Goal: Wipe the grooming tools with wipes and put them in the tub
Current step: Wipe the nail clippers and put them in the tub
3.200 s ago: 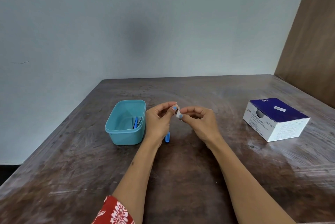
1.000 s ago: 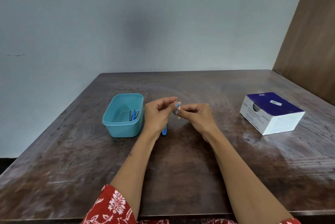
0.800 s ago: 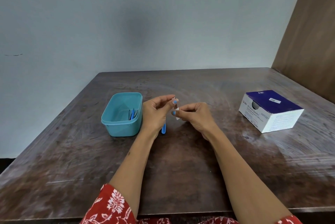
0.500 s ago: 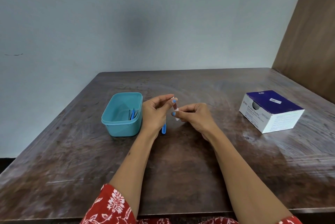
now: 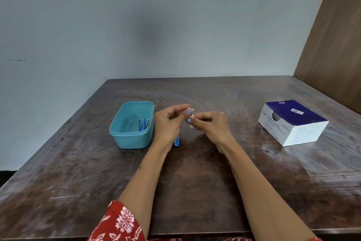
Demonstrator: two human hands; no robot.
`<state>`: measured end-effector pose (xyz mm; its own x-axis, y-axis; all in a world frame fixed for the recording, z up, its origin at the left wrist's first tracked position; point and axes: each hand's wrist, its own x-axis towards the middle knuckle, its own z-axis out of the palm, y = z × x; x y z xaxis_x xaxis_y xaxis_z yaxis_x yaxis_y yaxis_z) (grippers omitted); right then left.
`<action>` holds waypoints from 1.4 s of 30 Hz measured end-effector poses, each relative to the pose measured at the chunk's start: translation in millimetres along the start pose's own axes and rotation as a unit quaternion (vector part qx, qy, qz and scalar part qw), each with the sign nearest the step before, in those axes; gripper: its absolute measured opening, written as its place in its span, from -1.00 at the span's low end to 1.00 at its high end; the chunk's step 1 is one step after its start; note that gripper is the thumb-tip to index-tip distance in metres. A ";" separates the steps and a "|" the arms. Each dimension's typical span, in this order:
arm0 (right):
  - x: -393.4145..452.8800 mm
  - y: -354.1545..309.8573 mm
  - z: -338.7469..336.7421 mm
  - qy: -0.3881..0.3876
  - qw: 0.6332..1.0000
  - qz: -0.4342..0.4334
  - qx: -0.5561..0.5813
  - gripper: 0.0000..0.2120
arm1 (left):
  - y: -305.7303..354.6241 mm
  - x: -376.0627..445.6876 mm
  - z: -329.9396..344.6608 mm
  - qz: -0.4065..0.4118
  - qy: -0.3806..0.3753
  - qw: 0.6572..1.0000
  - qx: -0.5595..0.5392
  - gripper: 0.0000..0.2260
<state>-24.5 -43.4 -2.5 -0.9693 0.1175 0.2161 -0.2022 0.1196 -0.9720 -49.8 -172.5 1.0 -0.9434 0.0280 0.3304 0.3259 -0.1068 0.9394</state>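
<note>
Head view, looking down on a dark wooden table (image 5: 195, 182) set against a pale wall (image 5: 156, 26), with a brown panel (image 5: 336, 35) at the right. Both hands meet above the middle of the table. The left hand (image 5: 168, 123) grips a slim grooming tool (image 5: 176, 141): its blue handle pokes out below the palm, pointing down toward the table, and a small metal tip shows above the thumb, near the curled index finger. The fingers are closed round the tool. The right hand (image 5: 211, 125) pinches a small white wipe (image 5: 192, 122) between thumb and fingers, pressed against the tool's upper part just beside the left thumb, so the two hands touch there. Blue polish shows on the left nails. A teal tub (image 5: 125, 139) stands just left of the left hand, open, with a few blue tools (image 5: 144, 124) leaning in its right end; their exact kind is too small to tell. Well to the right sits a white and navy box (image 5: 293, 121) labelled alcohol swabs, with a round opening in its front face. A red sleeve (image 5: 119, 223) with a white flower print covers the left upper arm at the bottom edge.
</note>
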 end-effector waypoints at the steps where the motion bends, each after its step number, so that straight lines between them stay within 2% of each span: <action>1: -0.2 0.6 0.0 -0.009 1.000 0.005 -0.006 -0.95 | 0.0 0.1 -0.3 -0.001 0.003 1.000 -0.001 -0.82; 5: -0.4 0.9 -0.9 -0.028 0.999 0.023 -0.029 -0.93 | -0.7 0.5 -0.8 -0.005 0.007 1.000 -0.001 -0.82; 10: -0.7 -1.7 1.0 0.001 1.000 -0.006 -0.019 -0.92 | -1.2 0.8 -0.4 -0.003 -0.004 1.000 0.008 -0.81; 15: -1.3 0.5 -0.3 -0.024 0.999 0.018 -0.033 -0.88 | -0.9 1.2 -1.3 -0.002 0.008 1.000 0.005 -0.83; 19: -0.8 -1.2 -0.1 -0.003 1.000 -0.002 -0.022 -0.88 | -0.9 1.9 -1.9 -0.026 0.000 0.999 -0.019 -0.82; 23: 0.0 -0.6 -1.1 -0.003 0.999 -0.026 -0.027 -0.89 | -2.2 1.4 -0.5 -0.031 -0.029 0.999 0.000 -0.90; 29: 4.9 8.8 -1.9 0.008 0.996 0.018 -0.090 -0.90 | -2.6 5.1 -3.1 -0.033 0.042 0.998 -0.016 -0.88; 32: 6.4 9.1 -5.1 0.042 0.997 0.053 0.037 -0.92 | -3.9 2.7 -0.4 -0.040 0.027 0.999 -0.014 -0.88; 37: 9.0 4.5 -6.8 0.032 0.968 0.087 0.234 -0.88 | -6.8 -2.8 4.2 -0.012 -0.007 0.999 0.052 -0.78; 42: 8.8 2.8 -5.4 0.015 0.969 0.096 0.228 -0.85 | -6.3 -5.3 5.4 0.011 -0.026 0.992 0.124 -0.76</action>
<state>-32.9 -36.7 -2.8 -0.9922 0.1228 0.0224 -0.0649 -0.3542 -0.9329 -46.5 -166.6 -6.1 -0.9336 0.0808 0.3490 0.3573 0.1402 0.9234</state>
